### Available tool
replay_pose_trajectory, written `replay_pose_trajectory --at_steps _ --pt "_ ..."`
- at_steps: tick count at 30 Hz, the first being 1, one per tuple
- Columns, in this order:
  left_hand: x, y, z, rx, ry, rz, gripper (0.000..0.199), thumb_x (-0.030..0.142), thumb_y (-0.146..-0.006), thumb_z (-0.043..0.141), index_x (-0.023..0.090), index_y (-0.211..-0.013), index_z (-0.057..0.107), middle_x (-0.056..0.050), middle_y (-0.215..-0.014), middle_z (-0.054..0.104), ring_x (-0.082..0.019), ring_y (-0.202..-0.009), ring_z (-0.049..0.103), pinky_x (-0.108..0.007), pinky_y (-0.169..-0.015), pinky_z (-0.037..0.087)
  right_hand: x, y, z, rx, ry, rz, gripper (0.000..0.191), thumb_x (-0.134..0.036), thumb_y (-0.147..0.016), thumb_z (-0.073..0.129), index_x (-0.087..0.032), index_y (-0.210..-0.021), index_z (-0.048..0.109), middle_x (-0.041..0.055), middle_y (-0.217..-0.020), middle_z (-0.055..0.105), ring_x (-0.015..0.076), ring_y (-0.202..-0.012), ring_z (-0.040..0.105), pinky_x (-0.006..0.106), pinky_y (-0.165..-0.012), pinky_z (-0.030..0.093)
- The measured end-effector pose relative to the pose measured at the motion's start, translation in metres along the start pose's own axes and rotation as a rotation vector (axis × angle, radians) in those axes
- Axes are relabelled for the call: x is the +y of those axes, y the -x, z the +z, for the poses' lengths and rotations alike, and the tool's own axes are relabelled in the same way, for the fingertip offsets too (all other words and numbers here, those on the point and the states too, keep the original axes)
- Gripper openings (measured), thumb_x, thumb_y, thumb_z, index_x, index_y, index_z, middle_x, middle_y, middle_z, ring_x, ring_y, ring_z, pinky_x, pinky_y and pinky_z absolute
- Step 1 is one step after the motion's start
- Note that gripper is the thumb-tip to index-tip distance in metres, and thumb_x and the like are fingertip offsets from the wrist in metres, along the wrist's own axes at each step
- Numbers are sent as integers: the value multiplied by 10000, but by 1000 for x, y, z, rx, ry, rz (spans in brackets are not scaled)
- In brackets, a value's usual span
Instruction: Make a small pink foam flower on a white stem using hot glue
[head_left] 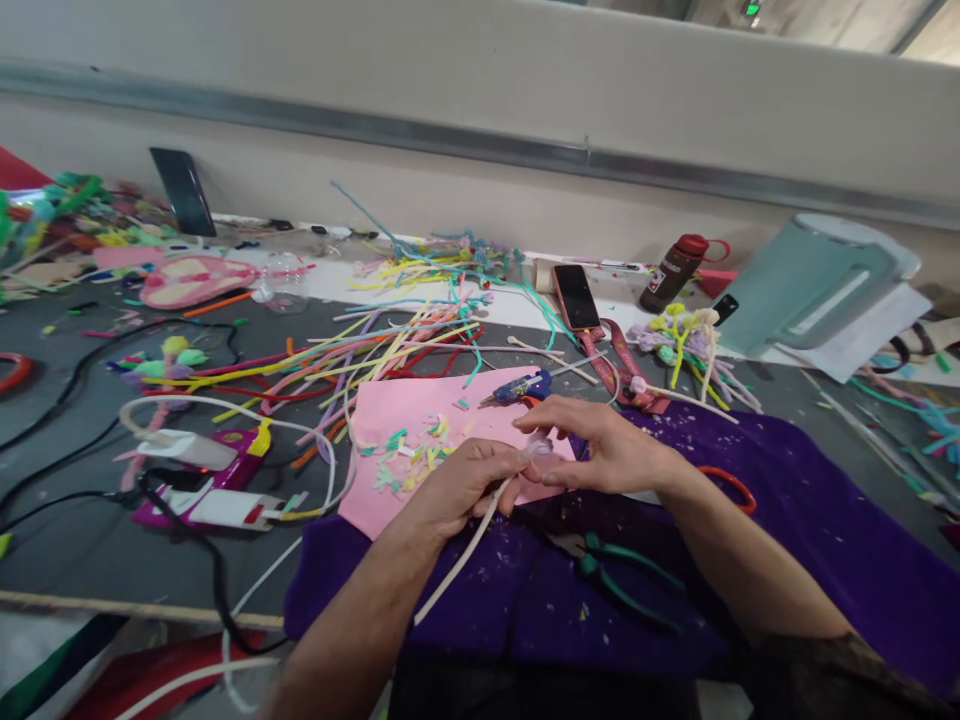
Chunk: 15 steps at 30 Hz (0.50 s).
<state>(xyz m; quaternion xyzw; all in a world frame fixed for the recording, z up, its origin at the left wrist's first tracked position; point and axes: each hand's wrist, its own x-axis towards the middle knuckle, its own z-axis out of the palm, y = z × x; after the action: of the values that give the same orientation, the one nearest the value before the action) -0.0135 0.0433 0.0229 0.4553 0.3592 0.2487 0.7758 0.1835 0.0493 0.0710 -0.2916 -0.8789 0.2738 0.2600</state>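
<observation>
Pinched in my left hand (pixel 484 475) is a cream pipe cleaner (pixel 463 562), its long end slanting down toward me. At its upper end sits a small pale lilac coil (pixel 538 446), perhaps a pipe-cleaner flower head. The thumb and fingers of my right hand (pixel 607 445) curve around that coil, closed on its edges. Below both hands lie a pink sheet (pixel 382 410) with several cut snips (pixel 412 455) and a purple cloth (pixel 480 625). Blue-handled cutters (pixel 519 387) rest just beyond my fingers. Green-handled pliers (pixel 626 572) lie nearer to me.
Loose coloured pipe cleaners (pixel 375 350) spread at the left. A magenta power strip (pixel 217 480) trails cables. Behind are a phone (pixel 576 297), a brown bottle (pixel 673 273), a teal pitcher (pixel 814 285) and a bunch of pipe-cleaner flowers (pixel 682 345). Red-handled scissors (pixel 731 487) are partly hidden.
</observation>
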Motion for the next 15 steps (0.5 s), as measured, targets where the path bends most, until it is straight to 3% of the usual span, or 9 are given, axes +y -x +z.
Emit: replay_pose_trajectory --at_steps 11,15 --pt "-1 0 0 -12 -11 -21 307 394 -747 561 110 -658 633 15 -381 516 -22 -263 227 -211 -322 66 -1 -3 5 -66 8 15 312 -252 -747 628 -172 -1042 568 51 -944 617 156 -853 555 294 -769 444" --pt "1 1 1 -2 10 23 306 393 -746 563 104 -677 637 9 -396 520 -18 -269 262 -194 -324 98 0 -3 3 49 -74 39 467 -274 -718 660 -191 -1153 507 71 -1078 580 159 -876 555 299 -767 450"
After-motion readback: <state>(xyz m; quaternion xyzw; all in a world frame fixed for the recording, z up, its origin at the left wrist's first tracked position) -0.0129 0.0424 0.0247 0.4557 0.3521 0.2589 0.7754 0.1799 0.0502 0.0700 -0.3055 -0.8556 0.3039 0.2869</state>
